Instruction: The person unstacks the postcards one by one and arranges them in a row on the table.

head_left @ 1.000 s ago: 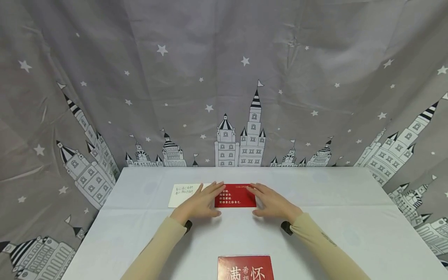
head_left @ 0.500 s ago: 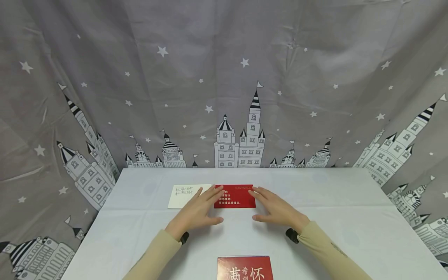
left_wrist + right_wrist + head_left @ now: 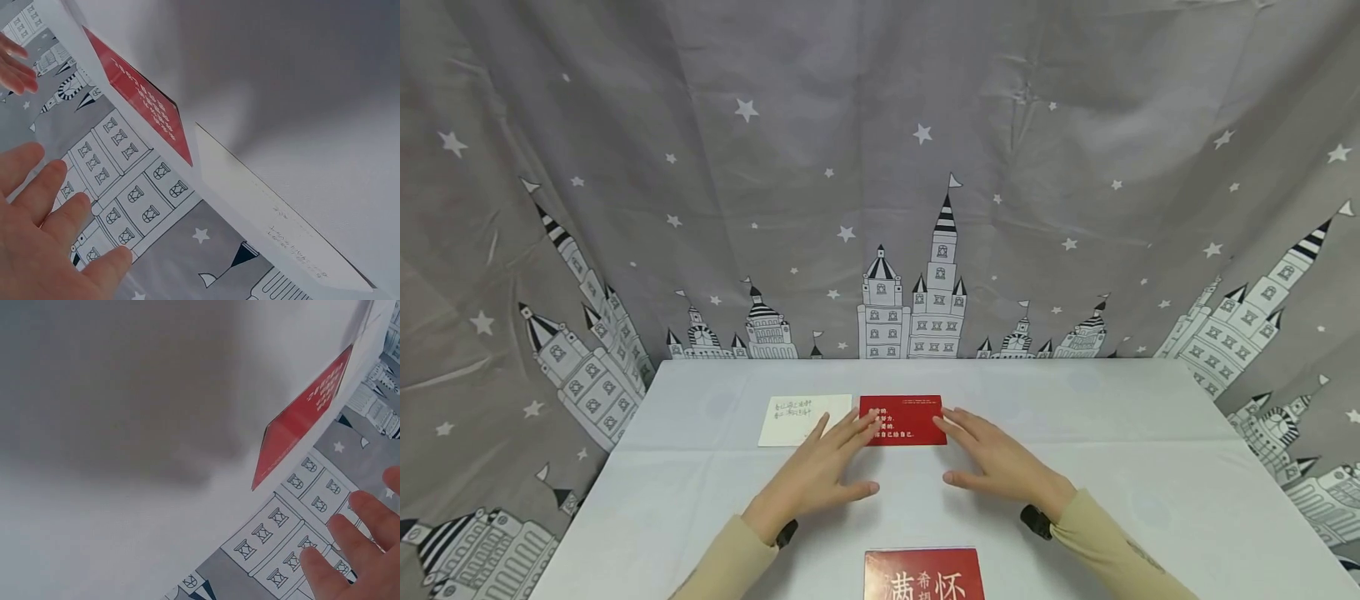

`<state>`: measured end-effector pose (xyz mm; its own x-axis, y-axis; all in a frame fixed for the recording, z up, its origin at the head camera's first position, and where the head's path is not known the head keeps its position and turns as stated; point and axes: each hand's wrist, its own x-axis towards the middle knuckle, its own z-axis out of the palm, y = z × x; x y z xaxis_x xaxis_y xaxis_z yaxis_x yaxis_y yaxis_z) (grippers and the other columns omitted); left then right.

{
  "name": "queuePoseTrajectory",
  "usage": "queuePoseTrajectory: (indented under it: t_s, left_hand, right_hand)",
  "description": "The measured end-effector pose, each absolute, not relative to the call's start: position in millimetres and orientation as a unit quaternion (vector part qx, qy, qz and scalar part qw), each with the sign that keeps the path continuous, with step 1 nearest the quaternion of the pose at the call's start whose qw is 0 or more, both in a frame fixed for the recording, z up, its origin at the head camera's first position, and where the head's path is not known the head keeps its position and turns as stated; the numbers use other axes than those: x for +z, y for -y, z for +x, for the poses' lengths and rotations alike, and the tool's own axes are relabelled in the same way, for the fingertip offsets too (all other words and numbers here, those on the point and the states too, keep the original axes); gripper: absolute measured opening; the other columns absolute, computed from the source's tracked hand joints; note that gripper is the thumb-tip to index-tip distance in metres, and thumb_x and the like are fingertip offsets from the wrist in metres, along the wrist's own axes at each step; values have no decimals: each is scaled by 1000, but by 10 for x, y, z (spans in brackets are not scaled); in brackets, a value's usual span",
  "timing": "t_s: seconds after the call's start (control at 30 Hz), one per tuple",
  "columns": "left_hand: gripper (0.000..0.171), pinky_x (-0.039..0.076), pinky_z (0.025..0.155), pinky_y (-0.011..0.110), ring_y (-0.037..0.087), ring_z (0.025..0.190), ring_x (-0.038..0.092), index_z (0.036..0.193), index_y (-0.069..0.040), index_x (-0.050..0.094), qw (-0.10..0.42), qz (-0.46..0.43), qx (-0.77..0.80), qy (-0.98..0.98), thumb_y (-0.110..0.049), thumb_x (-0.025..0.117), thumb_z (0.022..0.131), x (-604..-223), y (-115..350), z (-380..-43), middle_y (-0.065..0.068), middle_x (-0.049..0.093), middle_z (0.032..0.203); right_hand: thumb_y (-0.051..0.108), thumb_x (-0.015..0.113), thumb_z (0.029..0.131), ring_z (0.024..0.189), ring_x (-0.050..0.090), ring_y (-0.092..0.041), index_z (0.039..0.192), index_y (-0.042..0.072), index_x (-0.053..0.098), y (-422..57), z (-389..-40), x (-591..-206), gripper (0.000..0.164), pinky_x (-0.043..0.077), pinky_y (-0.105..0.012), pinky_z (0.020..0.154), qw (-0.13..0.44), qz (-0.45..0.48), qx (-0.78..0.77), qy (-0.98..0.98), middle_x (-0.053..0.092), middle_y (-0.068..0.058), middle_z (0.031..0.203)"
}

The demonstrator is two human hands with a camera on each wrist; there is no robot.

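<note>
A red card (image 3: 917, 417) with white printed characters lies flat toward the back of the table. Just left of it is a cream card (image 3: 790, 417) with handwritten lines. My left hand (image 3: 816, 475) hovers with its fingers spread, fingertips overlapping the red card's left edge in the head view. On the other side my right hand (image 3: 1003, 462) is likewise spread, fingertips by the red card's right edge. Neither hand holds anything. Both wrist views show the fingers raised off the table and the red card lying flat.
Near the front edge lies another red card (image 3: 923, 575) with large white characters, cut off by the frame's bottom. A white cloth covers the table (image 3: 1112, 500). Behind and beside it hangs a grey curtain (image 3: 760, 192) printed with castles and stars.
Both hands have drawn back toward the body and slightly apart, away from the red card. More of the cream card shows now. The cards lie where they were.
</note>
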<state>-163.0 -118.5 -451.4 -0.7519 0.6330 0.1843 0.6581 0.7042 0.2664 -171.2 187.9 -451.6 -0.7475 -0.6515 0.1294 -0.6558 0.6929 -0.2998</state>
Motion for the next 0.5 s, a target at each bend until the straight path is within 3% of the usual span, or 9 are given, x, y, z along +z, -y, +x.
queuePoseTrajectory:
  t_s: [0.5]
  left_hand:
    - [78,14,112,57,28,141,24,145,-8,42,46,-366,-166,914,-50,66,84,-4509,1175,-1377,9,37,150]
  right_hand:
    - [45,68,86,136,34,-31,148,12,37,-1928,-1441,-4483,77,35,-49,105,36,374,163,912,36,-12,149]
